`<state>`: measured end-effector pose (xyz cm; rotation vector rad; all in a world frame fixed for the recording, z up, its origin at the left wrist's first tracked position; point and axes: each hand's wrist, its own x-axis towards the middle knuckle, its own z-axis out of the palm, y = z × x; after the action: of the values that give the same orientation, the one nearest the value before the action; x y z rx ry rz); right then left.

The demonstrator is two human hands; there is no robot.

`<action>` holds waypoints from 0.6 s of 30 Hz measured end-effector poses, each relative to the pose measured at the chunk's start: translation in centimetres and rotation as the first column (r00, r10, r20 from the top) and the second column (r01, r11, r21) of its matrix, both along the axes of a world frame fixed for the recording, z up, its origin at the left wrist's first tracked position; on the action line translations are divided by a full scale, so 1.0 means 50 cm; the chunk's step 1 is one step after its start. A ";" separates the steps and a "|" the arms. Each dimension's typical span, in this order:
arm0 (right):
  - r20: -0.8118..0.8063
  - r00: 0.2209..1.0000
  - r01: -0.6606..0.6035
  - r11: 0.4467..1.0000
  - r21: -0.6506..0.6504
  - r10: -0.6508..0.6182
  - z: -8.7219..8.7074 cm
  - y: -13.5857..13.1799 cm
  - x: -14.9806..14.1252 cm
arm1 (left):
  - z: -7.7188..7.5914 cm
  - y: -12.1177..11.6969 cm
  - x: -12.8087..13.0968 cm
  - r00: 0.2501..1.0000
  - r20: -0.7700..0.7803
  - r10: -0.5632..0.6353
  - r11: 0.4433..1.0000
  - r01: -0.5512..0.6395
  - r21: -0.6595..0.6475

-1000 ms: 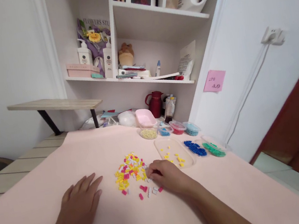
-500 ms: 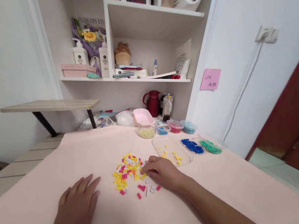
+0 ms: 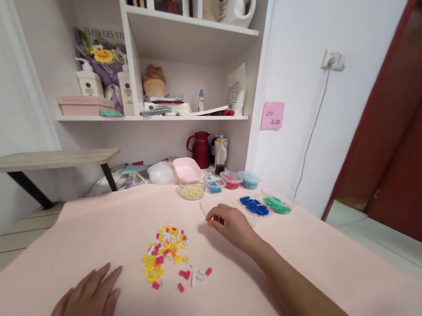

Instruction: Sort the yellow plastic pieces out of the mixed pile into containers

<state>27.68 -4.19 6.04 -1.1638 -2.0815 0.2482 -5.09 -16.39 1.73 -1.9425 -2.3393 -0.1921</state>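
Note:
Pinched between the fingertips of my right hand (image 3: 230, 226) is a small yellow building brick (image 3: 206, 222). That hand hovers at the near left side of a shallow clear tray (image 3: 251, 220) and hides most of what lies in it. My left hand (image 3: 80, 307) rests flat on the pink tabletop (image 3: 108, 235) with its fingers stretched out, holding nothing. Between the hands spreads a pile of small bricks (image 3: 165, 251) in yellow, white, pink and orange. A few pink and white bricks (image 3: 185, 274) lie apart on its near side.
Right of the tray are dark blue bricks (image 3: 254, 206) and a tub of green bricks (image 3: 277, 205). Tubs of pale yellow (image 3: 192, 192), blue (image 3: 214, 186), red (image 3: 231, 180) and light blue pieces (image 3: 249, 180) line the back. Behind stand a pink bowl (image 3: 188, 170) and a red jug (image 3: 201, 150).
My right hand has moved from the pile's right edge to the tray, carrying a yellow brick. My left hand stays flat on the table. The whole view has shifted as the head turned right.

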 end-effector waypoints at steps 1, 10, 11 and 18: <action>-0.031 0.998 0.051 0.998 0.024 -0.050 0.002 0.006 0.012 | -0.002 0.002 -0.002 1.000 0.003 -0.006 1.000 0.006 0.005; -0.181 0.958 0.244 0.964 0.107 -0.222 -0.001 0.014 0.036 | -0.008 0.003 -0.006 1.000 0.015 -0.024 0.999 0.023 0.033; -0.187 0.964 0.209 0.972 0.102 -0.188 -0.002 0.012 0.031 | -0.005 0.002 -0.003 1.000 0.019 -0.024 0.999 0.024 0.034; -0.109 0.979 -0.177 0.984 -0.032 0.173 -0.013 -0.031 -0.036 | 0.008 -0.009 0.008 0.997 0.072 -0.036 0.998 0.033 0.044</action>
<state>25.86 -5.75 5.41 -0.9698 -2.0951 0.4296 -4.68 -16.86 2.11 -1.9896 -2.3259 -0.3184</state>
